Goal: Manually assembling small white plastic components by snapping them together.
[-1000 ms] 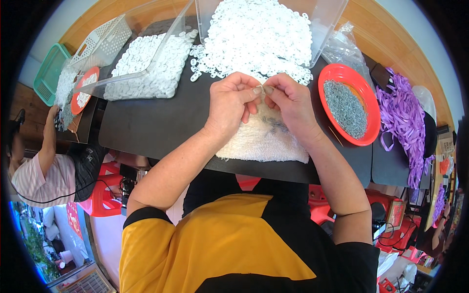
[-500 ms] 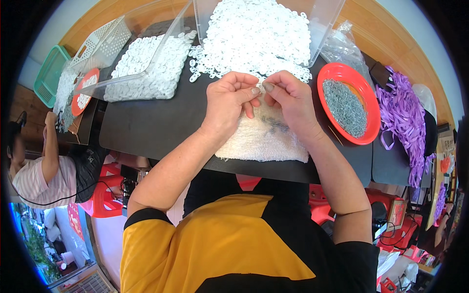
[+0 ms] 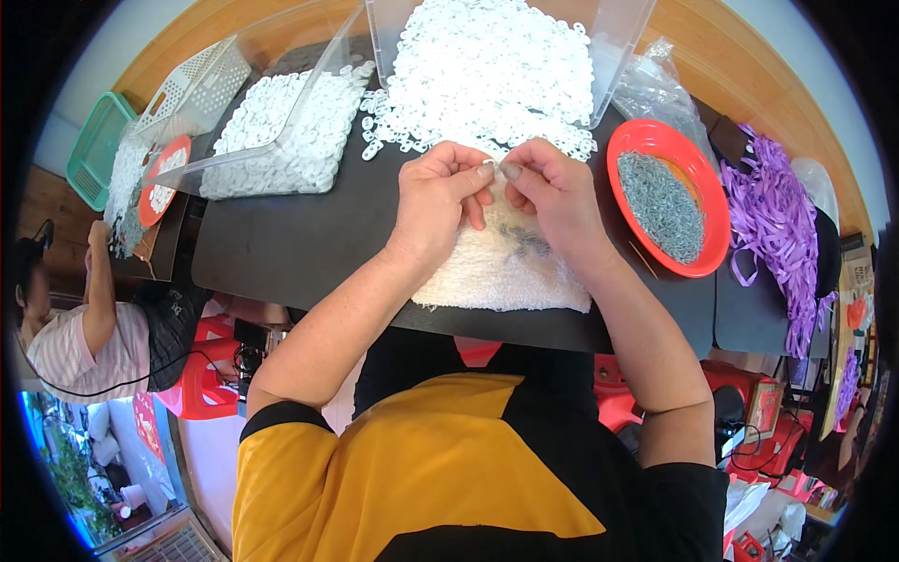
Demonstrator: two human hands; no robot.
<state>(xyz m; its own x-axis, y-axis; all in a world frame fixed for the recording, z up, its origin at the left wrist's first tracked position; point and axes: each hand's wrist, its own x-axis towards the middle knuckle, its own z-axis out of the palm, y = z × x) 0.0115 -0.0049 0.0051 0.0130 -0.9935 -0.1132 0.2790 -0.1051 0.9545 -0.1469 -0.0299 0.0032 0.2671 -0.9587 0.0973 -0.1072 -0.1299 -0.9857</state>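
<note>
Right hand (image 3: 554,195) dipped slightly, fingers (image 3: 522,178) near left hand (image 3: 435,197)

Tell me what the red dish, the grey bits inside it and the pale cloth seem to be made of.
Red dish: probably plastic, smooth with a slight sheen and even colour. Grey bits: likely metal, judging by their silvery glint. Pale cloth: perhaps cotton towelling, matt, with a fuzzy, nubbly surface.

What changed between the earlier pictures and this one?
The left hand and right hand have parted slightly at the fingertips; any letting go is too small to tell. The co-worker's hand drew back a little toward the body. The cloth, red bowl and purple ribbons stayed put.
</note>
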